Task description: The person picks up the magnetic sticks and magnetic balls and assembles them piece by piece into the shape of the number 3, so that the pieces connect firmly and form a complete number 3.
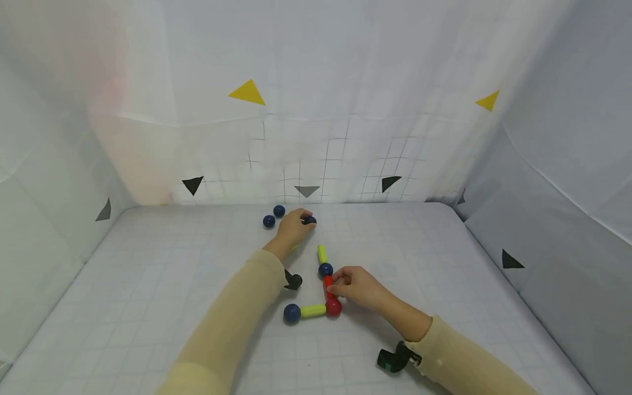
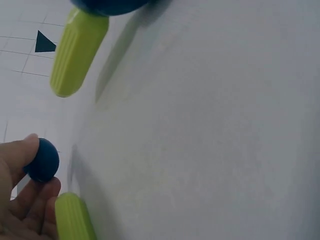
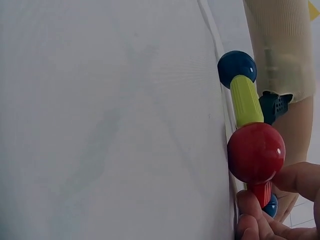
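Note:
My left hand reaches to the far middle of the table and pinches a dark blue ball. A yellow-green rod lies right by its palm. My right hand pinches a short red rod in a chain lying on the table. The chain runs from a yellow-green rod to a blue ball, the red rod, a red ball, another yellow-green rod and an end blue ball.
Two loose dark blue balls sit just left of my left hand. The white gridded table is enclosed by white fabric walls marked with black and yellow triangles. Cream sleeves cover both forearms.

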Motion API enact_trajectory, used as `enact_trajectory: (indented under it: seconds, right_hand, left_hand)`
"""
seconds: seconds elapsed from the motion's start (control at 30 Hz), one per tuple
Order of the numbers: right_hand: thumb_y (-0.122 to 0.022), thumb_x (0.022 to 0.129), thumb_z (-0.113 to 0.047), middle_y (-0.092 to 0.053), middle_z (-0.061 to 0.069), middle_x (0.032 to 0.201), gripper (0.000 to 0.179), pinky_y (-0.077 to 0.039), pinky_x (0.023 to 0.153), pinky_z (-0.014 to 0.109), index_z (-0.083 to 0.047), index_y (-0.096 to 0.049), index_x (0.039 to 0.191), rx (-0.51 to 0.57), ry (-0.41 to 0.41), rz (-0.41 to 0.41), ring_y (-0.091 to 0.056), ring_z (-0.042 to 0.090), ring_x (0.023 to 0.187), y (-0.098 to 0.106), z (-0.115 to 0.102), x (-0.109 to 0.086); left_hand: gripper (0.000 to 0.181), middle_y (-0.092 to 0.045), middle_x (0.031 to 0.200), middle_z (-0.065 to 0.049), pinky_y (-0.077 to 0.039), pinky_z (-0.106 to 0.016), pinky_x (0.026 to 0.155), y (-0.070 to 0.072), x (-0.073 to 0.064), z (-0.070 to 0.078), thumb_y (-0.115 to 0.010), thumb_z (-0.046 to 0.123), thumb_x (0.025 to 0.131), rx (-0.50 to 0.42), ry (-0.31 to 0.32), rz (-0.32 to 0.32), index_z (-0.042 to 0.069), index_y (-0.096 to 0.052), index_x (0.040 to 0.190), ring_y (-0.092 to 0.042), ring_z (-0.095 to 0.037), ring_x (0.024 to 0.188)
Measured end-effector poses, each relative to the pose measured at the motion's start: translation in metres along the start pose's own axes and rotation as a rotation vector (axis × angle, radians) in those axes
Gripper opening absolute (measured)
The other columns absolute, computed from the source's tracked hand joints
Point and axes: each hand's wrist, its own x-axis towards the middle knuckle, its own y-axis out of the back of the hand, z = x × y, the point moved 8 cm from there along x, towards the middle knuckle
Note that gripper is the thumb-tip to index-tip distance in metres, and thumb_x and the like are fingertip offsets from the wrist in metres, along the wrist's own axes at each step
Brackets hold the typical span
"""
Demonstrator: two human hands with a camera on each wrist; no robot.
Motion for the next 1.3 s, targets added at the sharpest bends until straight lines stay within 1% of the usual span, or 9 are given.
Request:
enact_trajectory:
  seconds: [0.2,0.37,0.5,0.67,0.8,0.9,1.0,1.1,1.3]
  right_hand:
    - [-0.074,0.089,-0.022,-0.068,0.001,0.080,0.026,-0.048,0.063,0.028,-0.006,-0.068,0.108,-0.010,-0.020,0.011,-0.060,0.016,0.072,0.004,0.003,0.002]
    - [-0.072,0.091,-0.022,-0.067,0.004,0.083,0.023,-0.051,0.064,0.029,-0.008,-0.066,0.108,0.028,-0.051,0.060,-0.061,0.019,0.072,0.015,0.005,0.007]
    - [-0.073,0.091,-0.024,-0.066,0.004,0.092,0.027,-0.053,0.066,0.030,-0.008,-0.066,0.111,0.038,-0.041,0.078,-0.063,0.020,0.075,0.018,-0.001,0.014]
    - [-0.075,0.091,-0.026,-0.066,0.004,0.097,0.031,-0.055,0.068,0.030,-0.007,-0.066,0.113,0.020,-0.038,0.096,-0.063,0.019,0.078,0.018,-0.007,0.023]
    - [-0.075,0.090,-0.027,-0.068,0.004,0.096,0.033,-0.054,0.068,0.029,-0.006,-0.067,0.114,0.002,-0.038,0.102,-0.063,0.018,0.080,0.016,-0.008,0.027]
    - [-0.076,0.090,-0.027,-0.068,0.003,0.095,0.031,-0.053,0.069,0.029,-0.006,-0.068,0.112,-0.009,-0.034,0.104,-0.062,0.017,0.081,0.016,-0.008,0.029]
    - [-0.076,0.089,-0.026,-0.068,0.003,0.095,0.029,-0.052,0.069,0.029,-0.006,-0.069,0.109,-0.014,-0.034,0.110,-0.062,0.017,0.081,0.015,-0.008,0.030]
    - [-0.077,0.089,-0.026,-0.068,0.003,0.094,0.028,-0.052,0.068,0.029,-0.005,-0.069,0.107,-0.014,-0.032,0.115,-0.062,0.017,0.081,0.015,-0.008,0.030]
    - [-0.077,0.088,-0.026,-0.069,0.002,0.092,0.026,-0.052,0.069,0.029,-0.006,-0.069,0.104,-0.031,-0.036,0.131,-0.061,0.017,0.081,0.015,-0.006,0.032]
  left_hand:
    - [0.037,-0.064,0.125,-0.004,-0.049,-0.036,0.097,0.003,-0.005,-0.001,-0.073,0.031,0.093,-0.067,-0.004,-0.021,0.016,-0.064,0.126,-0.059,-0.022,0.113]
    - [0.038,-0.065,0.117,-0.002,-0.053,-0.033,0.087,0.004,-0.010,0.001,-0.073,0.037,0.092,-0.084,-0.039,-0.063,0.016,-0.065,0.122,-0.060,-0.020,0.106]
    - [0.036,-0.065,0.116,0.000,-0.052,-0.034,0.088,0.007,-0.013,0.000,-0.073,0.039,0.091,-0.080,-0.064,-0.076,0.017,-0.065,0.119,-0.061,-0.019,0.106]
    - [0.038,-0.065,0.115,0.001,-0.053,-0.035,0.086,0.005,-0.014,-0.003,-0.074,0.044,0.090,-0.093,-0.071,-0.120,0.018,-0.066,0.117,-0.062,-0.018,0.104]
    - [0.040,-0.066,0.114,0.003,-0.053,-0.033,0.085,0.000,-0.014,-0.004,-0.073,0.046,0.090,-0.087,-0.096,-0.166,0.019,-0.068,0.118,-0.063,-0.016,0.102]
    - [0.040,-0.067,0.115,0.001,-0.052,-0.034,0.087,-0.003,-0.016,-0.001,-0.072,0.044,0.091,-0.078,-0.140,-0.198,0.017,-0.068,0.120,-0.063,-0.016,0.102]
    - [0.040,-0.068,0.115,-0.001,-0.051,-0.035,0.090,-0.004,-0.018,0.002,-0.071,0.041,0.092,-0.057,-0.176,-0.212,0.015,-0.068,0.123,-0.062,-0.016,0.103]
    - [0.039,-0.069,0.114,-0.001,-0.050,-0.035,0.090,-0.006,-0.019,0.003,-0.071,0.039,0.093,-0.040,-0.185,-0.216,0.016,-0.069,0.124,-0.061,-0.016,0.102]
    - [0.033,-0.068,0.110,0.002,-0.049,-0.032,0.084,-0.011,-0.021,0.002,-0.072,0.037,0.093,-0.009,-0.200,-0.244,0.018,-0.070,0.121,-0.059,-0.015,0.098]
